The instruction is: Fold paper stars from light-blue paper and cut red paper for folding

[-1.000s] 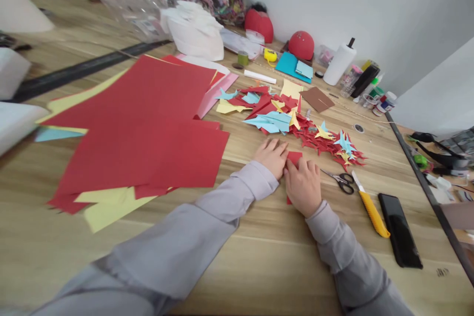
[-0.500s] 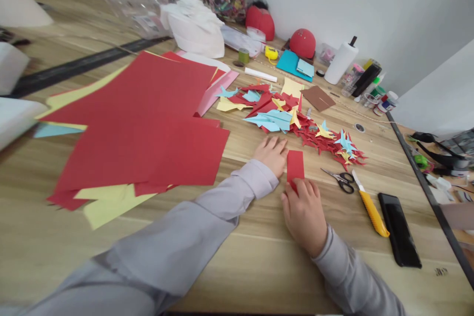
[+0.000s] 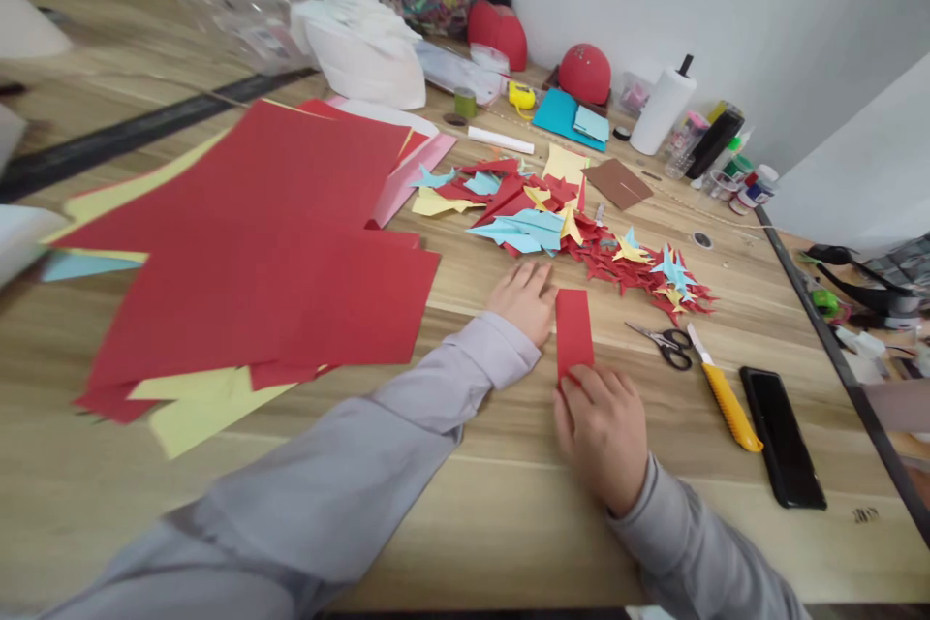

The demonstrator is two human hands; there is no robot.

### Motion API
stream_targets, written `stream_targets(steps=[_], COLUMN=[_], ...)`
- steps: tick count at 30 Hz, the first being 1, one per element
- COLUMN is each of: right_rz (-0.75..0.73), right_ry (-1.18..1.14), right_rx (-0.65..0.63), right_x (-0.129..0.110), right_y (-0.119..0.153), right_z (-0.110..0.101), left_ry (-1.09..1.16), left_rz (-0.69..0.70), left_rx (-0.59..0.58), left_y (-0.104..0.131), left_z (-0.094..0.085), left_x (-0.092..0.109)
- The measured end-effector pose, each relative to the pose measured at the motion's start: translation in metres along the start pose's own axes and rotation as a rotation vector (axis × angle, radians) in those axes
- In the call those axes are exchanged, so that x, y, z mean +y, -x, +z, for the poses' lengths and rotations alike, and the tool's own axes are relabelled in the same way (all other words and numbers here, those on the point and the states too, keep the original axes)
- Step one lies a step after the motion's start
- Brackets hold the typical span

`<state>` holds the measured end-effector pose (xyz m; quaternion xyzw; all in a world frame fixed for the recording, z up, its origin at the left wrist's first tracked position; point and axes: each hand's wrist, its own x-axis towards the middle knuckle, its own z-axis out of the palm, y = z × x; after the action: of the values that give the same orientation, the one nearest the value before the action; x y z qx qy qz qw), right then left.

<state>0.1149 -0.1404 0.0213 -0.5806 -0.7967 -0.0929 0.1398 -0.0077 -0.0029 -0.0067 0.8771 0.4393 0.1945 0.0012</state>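
Note:
A narrow red paper strip (image 3: pixel 574 329) lies on the wooden table between my hands. My left hand (image 3: pixel 521 302) rests flat just left of its far end, fingers stretched out and slightly apart, the fingertips close to the strip's edge. At the near end of the strip, my right hand (image 3: pixel 603 431) has its fingers bent and pressed together on the paper, covering that end. Beyond my hands is a heap of folded red paper pieces (image 3: pixel 614 260), with a light blue folded paper plane (image 3: pixel 521 231) and yellow ones among them.
Large red sheets (image 3: pixel 239 262) over yellow ones spread at left. Black-handled scissors (image 3: pixel 672 346), a yellow utility knife (image 3: pixel 727 402) and a black phone (image 3: pixel 783 436) lie at right. Farther back stand a tissue pack (image 3: pixel 370 53), a yellow tape measure (image 3: pixel 521 97) and a white bottle (image 3: pixel 663 109).
My right hand has slid toward me along the strip, so more of the red paper shows. My left hand stays beside it. The whole view has shifted slightly.

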Motion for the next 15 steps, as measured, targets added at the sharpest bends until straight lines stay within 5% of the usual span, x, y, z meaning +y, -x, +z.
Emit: stream_targets(steps=[6,15], right_rz=[0.312,0.361], right_ry=[0.122,0.049], right_rx=[-0.039,-0.005], right_x=[0.016,0.021], right_y=[-0.010,-0.009], right_z=[0.003,0.014], left_ry=[0.045,0.242], left_rz=[0.033,0.015], left_rx=[0.084,0.229], left_y=[0.003,0.010], left_z=[-0.003,0.005], left_x=[0.000,0.005])
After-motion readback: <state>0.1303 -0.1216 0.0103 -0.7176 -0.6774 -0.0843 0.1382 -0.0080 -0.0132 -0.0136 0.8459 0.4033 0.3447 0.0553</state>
